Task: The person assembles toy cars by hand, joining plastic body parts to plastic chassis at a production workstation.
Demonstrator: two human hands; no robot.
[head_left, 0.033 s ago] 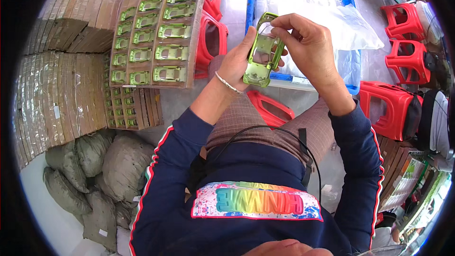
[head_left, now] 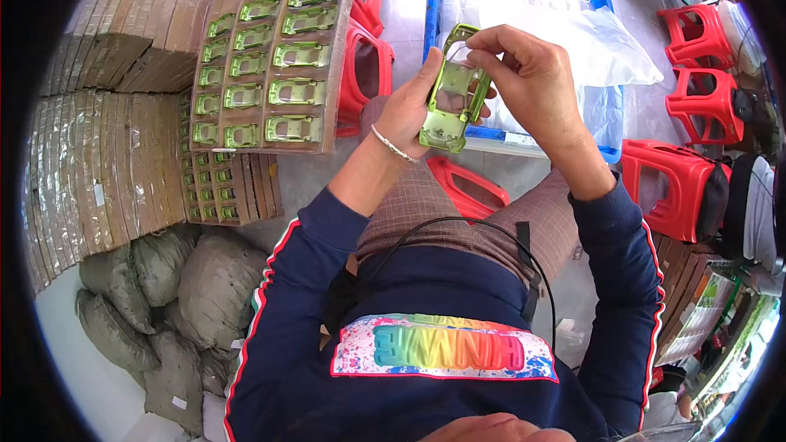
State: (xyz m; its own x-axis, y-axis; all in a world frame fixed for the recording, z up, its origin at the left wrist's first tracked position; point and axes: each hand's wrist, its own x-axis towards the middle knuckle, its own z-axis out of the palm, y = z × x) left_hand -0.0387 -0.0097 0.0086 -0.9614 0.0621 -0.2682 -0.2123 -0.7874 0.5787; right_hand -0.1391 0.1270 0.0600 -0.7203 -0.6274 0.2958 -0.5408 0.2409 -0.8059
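Note:
My left hand [head_left: 409, 106] is wrapped round a bright green toy car body [head_left: 446, 119], a hollow shell with window openings. The shell stands lengthwise and slightly tilted, with my left thumb along its near-left side and fingertips showing at its right edge. Over its far end my right hand [head_left: 528, 69] is closed in a pinch, thumb against forefinger. A clear curved plastic piece [head_left: 458, 49] shows at the pinching fingertips, set against the opening there; its full outline is hard to make out.
At the left, a brown tray [head_left: 329, 74] carries rows of similar green car bodies, beside stacked cardboard trays [head_left: 106, 164]. A blue-rimmed bin [head_left: 431, 0] with clear plastic wrap stands ahead. Red stools [head_left: 667, 184] stand at the right; grey sacks [head_left: 217, 282] lie lower left.

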